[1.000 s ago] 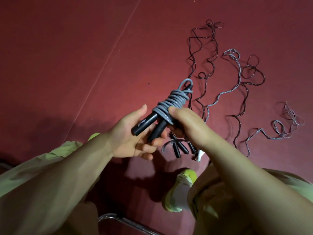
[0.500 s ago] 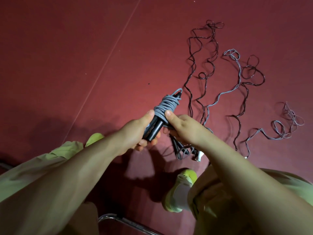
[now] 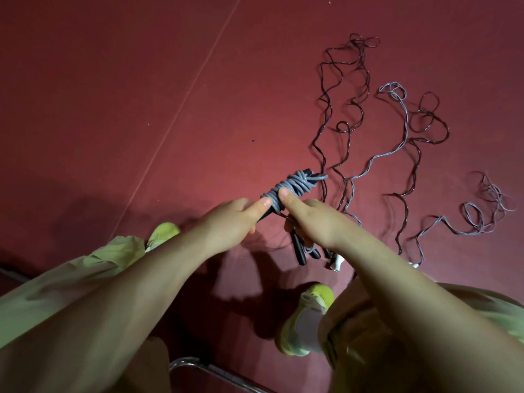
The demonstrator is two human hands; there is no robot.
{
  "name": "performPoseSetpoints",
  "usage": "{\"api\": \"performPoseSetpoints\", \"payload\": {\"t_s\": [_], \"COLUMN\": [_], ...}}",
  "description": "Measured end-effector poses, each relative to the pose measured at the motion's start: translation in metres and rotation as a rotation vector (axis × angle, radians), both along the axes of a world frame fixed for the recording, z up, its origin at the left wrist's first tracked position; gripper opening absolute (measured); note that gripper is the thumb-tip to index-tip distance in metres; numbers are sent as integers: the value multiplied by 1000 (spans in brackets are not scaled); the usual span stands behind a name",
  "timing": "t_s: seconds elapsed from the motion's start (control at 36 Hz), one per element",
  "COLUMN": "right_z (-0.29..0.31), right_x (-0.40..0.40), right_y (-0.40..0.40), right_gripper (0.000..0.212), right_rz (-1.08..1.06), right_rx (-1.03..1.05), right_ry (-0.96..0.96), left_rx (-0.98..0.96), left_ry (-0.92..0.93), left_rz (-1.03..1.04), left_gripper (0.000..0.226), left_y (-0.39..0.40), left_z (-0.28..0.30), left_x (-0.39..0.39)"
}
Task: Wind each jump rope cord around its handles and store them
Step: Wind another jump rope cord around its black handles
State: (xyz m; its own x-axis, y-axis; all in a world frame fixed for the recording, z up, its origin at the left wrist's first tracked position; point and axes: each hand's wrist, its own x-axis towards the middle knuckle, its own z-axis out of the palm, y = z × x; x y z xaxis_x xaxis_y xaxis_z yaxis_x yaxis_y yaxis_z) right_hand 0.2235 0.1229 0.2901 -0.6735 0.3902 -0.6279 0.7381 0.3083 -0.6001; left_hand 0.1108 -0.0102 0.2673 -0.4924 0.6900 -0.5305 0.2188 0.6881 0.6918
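A jump rope with a grey cord wound around its black handles (image 3: 295, 184) is held out over the red floor. My left hand (image 3: 229, 222) grips the handles' near end, thumb on the coils. My right hand (image 3: 317, 219) pinches the wound bundle from the right, thumb on top. Loose on the floor lie a dark rope (image 3: 344, 114), a grey rope (image 3: 377, 157) and a second dark rope (image 3: 416, 154). Their black handles (image 3: 300, 251) and a white handle (image 3: 337, 263) lie under my right wrist.
Another tangle of thin cord (image 3: 487, 205) lies at the right. My two feet in yellow-green shoes (image 3: 306, 321) stand on the floor. A chrome tube of a chair frame (image 3: 198, 367) shows at the bottom. A pale seam line (image 3: 181, 103) crosses the floor.
Both hands have carried the wound bundle forward and lower, away from me. The left hand turned over the handles, so the black ends that showed are now mostly covered.
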Motion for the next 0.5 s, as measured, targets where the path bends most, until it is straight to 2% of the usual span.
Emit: {"api": "performPoseSetpoints", "payload": {"t_s": [0.17,0.28,0.31,0.39,0.44,0.5], "right_z": [-5,-1,1,1,1,1], "right_x": [-1,-2,-1,0,-2,-2], "right_y": [1,0,0,2,1,1], "right_gripper": [76,51,45,56,48,37], "right_rz": [-117,-163,-178,-186,-187,-178], "right_rx": [-124,-214,-242,-223,-210,-244], "right_ry": [9,158,210,293,328,379], "left_rx": [-32,35,54,153,204,190], "left_ry": [157,168,119,-183,-406,-675], "left_rz": [-23,23,39,78,78,101], "left_gripper": [44,43,46,50,35,39], "left_y": [2,0,0,-3,-4,-6], "left_z": [5,1,-1,-4,0,5], "left_x": [3,0,-2,-5,-4,-5]}}
